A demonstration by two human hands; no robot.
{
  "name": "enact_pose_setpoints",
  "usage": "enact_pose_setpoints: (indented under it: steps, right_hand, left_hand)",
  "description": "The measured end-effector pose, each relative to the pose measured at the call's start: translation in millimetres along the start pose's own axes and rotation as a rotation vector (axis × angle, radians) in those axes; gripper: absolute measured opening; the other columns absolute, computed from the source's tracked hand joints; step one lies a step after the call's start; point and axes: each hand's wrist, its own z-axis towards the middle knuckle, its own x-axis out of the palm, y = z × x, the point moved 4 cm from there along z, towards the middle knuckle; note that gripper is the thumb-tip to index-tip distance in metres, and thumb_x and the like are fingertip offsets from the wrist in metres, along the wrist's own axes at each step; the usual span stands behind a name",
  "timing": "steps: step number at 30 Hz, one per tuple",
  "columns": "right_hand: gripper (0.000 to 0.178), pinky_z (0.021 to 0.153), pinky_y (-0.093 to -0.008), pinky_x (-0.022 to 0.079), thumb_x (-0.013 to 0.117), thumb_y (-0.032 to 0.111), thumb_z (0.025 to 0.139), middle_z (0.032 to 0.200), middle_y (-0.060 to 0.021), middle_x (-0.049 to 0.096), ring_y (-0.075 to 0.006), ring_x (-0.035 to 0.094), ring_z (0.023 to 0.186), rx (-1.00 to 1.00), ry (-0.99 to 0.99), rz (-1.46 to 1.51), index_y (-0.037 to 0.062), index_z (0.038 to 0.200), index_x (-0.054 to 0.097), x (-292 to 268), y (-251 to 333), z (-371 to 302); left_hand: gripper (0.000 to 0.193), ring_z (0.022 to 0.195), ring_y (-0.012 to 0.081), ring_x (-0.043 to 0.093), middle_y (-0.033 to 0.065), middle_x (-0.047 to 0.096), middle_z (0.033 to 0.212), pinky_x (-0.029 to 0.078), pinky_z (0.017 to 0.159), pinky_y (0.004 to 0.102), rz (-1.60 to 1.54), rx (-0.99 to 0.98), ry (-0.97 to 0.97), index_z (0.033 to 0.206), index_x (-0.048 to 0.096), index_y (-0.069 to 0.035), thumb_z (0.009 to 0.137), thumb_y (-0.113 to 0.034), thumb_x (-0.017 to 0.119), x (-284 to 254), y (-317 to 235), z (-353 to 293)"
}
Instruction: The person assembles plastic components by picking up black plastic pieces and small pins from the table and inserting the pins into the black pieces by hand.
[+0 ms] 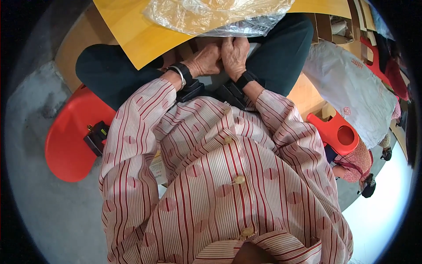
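Observation:
Both hands are close together in my lap, just below the near edge of a yellow board. My left hand is closed, its fingers curled inward; what they hold, if anything, is hidden. Beside it, my right hand is closed too, with its fingertips up against the board's edge and crumpled clear plastic. I cannot make out what is between those fingers. The plastic lies on the board and hangs slightly over its edge. A silver bangle and a black band circle the left wrist; another black band is on the right.
Red chair parts show at left, with a small black device there. At right are another red seat piece, a large whitish plastic sack and a person in patterned clothing. Cardboard boxes stand at the far right.

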Motion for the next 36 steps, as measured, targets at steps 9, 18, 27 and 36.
enact_pose_setpoints:
  steps: [9, 18, 27, 36]
  right_hand:
    - [0.033, 0.075, -0.0385, 0.046, 0.051, 0.026, 0.092, 0.092, -0.0251, 0.064, -0.0364, 0.062, 0.086, 0.062, -0.035, -0.002, -0.0048, 0.101, 0.058, 2.8, -7.3, -1.8]
    - [0.029, 0.079, -0.0455, 0.041, 0.047, 0.021, 0.09, 0.092, -0.0259, 0.06, -0.0443, 0.053, 0.089, 0.061, -0.013, -0.035, -0.0052, 0.094, 0.059, 5.0, -5.7, -0.1]
    - [0.028, 0.081, -0.0461, 0.04, 0.046, 0.019, 0.089, 0.094, -0.0259, 0.06, -0.0443, 0.052, 0.09, 0.072, -0.012, -0.086, -0.0049, 0.094, 0.059, 5.0, -8.5, -2.0]
    - [0.028, 0.081, -0.0474, 0.04, 0.046, 0.019, 0.087, 0.095, -0.0254, 0.06, -0.0437, 0.053, 0.09, -0.035, 0.087, -0.205, -0.0033, 0.096, 0.06, 7.7, -8.5, -4.0]
  left_hand:
    - [0.038, 0.095, 0.0379, 0.057, 0.0228, 0.059, 0.1, 0.047, 0.082, 0.0385, -0.028, -0.071, 0.015, 0.099, 0.059, 0.004, 0.064, -0.004, 0.069, 3.2, 4.1, -0.9]
    - [0.062, 0.112, 0.041, 0.048, 0.027, 0.049, 0.12, 0.038, 0.098, 0.0398, 0.14, -0.04, -0.036, 0.119, 0.048, 0.007, 0.063, -0.007, 0.071, 1.0, 2.5, -2.9]
    - [0.068, 0.115, 0.0414, 0.045, 0.0271, 0.047, 0.122, 0.035, 0.1, 0.0398, 0.072, -0.18, 0.092, 0.125, 0.042, 0.006, 0.065, -0.01, 0.07, 5.0, 12.3, -2.1]
    - [0.063, 0.112, 0.0404, 0.047, 0.0253, 0.051, 0.118, 0.037, 0.098, 0.0402, 0.101, -0.08, 0.01, 0.122, 0.045, 0.004, 0.065, -0.01, 0.07, -1.5, 0.2, -5.0]
